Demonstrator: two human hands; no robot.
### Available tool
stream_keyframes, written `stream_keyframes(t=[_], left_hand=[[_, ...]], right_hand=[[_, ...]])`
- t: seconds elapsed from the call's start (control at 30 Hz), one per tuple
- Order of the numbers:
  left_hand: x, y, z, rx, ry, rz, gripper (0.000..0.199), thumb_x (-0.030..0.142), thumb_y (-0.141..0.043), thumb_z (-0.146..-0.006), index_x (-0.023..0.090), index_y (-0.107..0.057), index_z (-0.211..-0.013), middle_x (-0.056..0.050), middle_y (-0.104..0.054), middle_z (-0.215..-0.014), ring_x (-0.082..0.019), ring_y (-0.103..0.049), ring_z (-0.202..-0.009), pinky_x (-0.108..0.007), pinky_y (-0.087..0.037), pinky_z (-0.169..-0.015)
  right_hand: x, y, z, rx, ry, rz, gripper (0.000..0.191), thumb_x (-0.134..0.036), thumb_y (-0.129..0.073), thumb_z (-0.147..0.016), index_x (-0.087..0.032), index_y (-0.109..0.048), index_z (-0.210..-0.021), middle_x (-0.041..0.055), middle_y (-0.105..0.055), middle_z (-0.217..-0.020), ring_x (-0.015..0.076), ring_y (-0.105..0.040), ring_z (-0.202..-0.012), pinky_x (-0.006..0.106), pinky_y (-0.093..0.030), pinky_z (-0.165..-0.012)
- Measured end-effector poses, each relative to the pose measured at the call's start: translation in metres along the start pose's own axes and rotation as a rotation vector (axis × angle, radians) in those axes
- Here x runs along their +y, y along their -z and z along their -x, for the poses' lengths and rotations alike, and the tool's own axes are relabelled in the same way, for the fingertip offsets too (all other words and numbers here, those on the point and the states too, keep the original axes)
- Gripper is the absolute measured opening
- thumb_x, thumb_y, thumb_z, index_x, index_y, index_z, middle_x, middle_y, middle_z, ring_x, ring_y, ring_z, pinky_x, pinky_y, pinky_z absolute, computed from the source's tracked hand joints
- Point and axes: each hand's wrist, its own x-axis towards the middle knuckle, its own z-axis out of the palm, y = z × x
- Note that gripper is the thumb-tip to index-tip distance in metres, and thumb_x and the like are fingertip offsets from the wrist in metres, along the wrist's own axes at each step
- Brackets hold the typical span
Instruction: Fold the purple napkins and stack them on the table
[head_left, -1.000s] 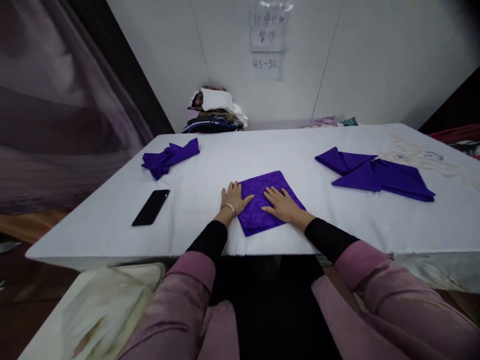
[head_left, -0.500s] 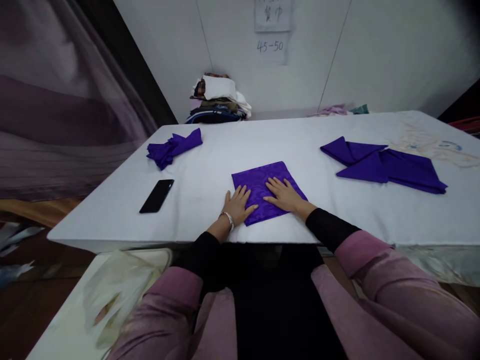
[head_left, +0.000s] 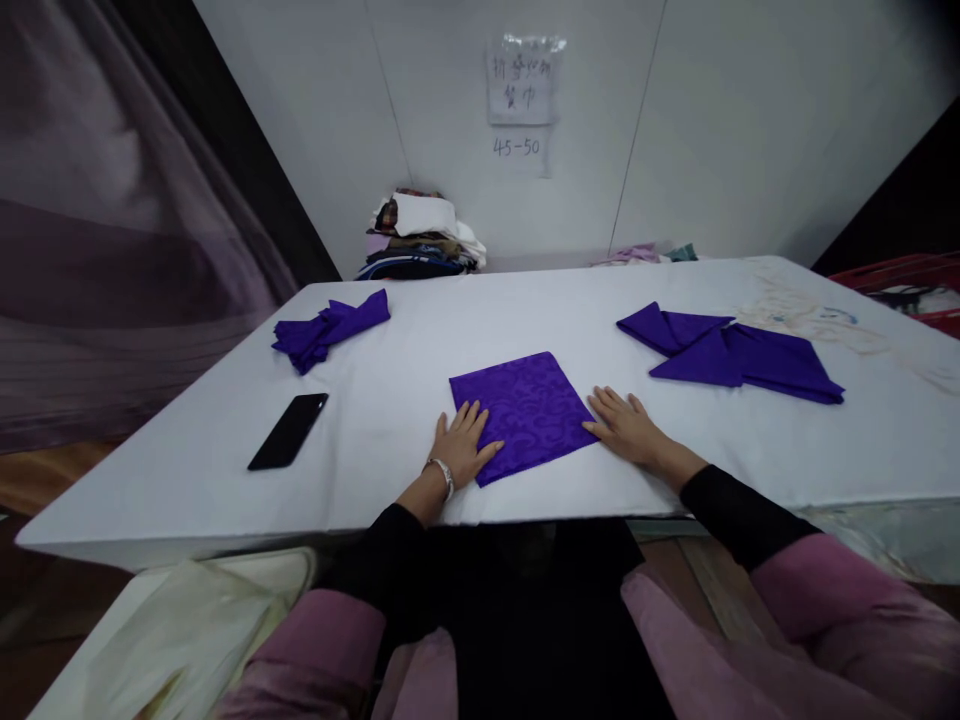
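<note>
A purple patterned cloth (head_left: 529,415), folded into a flat square, lies near the front edge of the white-covered table (head_left: 405,350). On its left edge rests my left hand (head_left: 463,448), palm down with fingers spread and a bracelet at the wrist. My right hand (head_left: 622,428) lies flat at the cloth's right corner, mostly on the table, its thumb touching the corner. Neither hand grips anything. A bunched purple cloth (head_left: 330,328) is at the back left, and a folded, pointed purple cloth (head_left: 731,350) lies to the right.
A black phone (head_left: 289,431) lies on the table's left side. Behind the table are a pile of folded clothes (head_left: 424,240) and a wall with paper signs (head_left: 520,95). A white seat with a plastic bag (head_left: 180,630) stands at the lower left.
My right hand has slid right, off the middle of the square cloth to its right corner. My left hand stays on the left edge. The camera view has tilted up slightly.
</note>
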Motion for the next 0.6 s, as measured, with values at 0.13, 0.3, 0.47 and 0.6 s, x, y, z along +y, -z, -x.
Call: stream_keyframes(t=[0.13, 0.3, 0.47, 0.6], left_hand=[[0.0, 0.0, 0.0, 0.003, 0.003, -0.003, 0.069, 0.062, -0.025, -0.085, 0.022, -0.025, -0.141, -0.007, -0.021, -0.15, -0.025, -0.012, -0.139, -0.053, -0.009, -0.109], [0.001, 0.0, 0.001, -0.003, 0.003, -0.017, 0.069, 0.061, -0.024, -0.085, 0.02, -0.026, -0.141, -0.009, -0.021, -0.15, -0.024, -0.012, -0.139, -0.054, -0.009, -0.109], [0.001, 0.001, 0.006, 0.005, 0.002, 0.005, 0.068, 0.06, -0.03, -0.085, 0.021, -0.028, -0.14, -0.009, -0.027, -0.148, -0.025, -0.015, -0.138, -0.054, -0.01, -0.109], [-0.005, 0.012, 0.0, 0.079, 0.048, 0.084, 0.05, 0.052, -0.039, -0.085, 0.026, -0.048, -0.127, -0.005, -0.045, -0.138, -0.022, -0.034, -0.13, -0.048, -0.019, -0.109]], right_hand=[[-0.035, 0.015, -0.017, 0.032, 0.105, -0.052, 0.071, -0.061, -0.022, -0.088, -0.016, -0.025, -0.143, 0.0111, -0.02, -0.149, 0.027, -0.013, -0.138, 0.051, -0.012, -0.108], [-0.112, 0.016, -0.073, 0.027, 0.363, -0.131, 0.067, -0.059, -0.023, -0.089, -0.017, -0.028, -0.142, 0.0101, -0.021, -0.149, 0.0267, -0.013, -0.138, 0.049, -0.011, -0.109], [-0.135, 0.0, -0.121, 0.0, 0.366, -0.097, 0.059, -0.049, -0.026, -0.092, -0.015, -0.032, -0.139, 0.0127, -0.025, -0.148, 0.0266, -0.017, -0.137, 0.049, -0.014, -0.108], [-0.126, -0.016, -0.13, 0.004, 0.32, -0.101, 0.064, -0.055, -0.025, -0.09, -0.015, -0.032, -0.14, 0.0121, -0.026, -0.148, 0.0268, -0.017, -0.137, 0.051, -0.013, -0.108]])
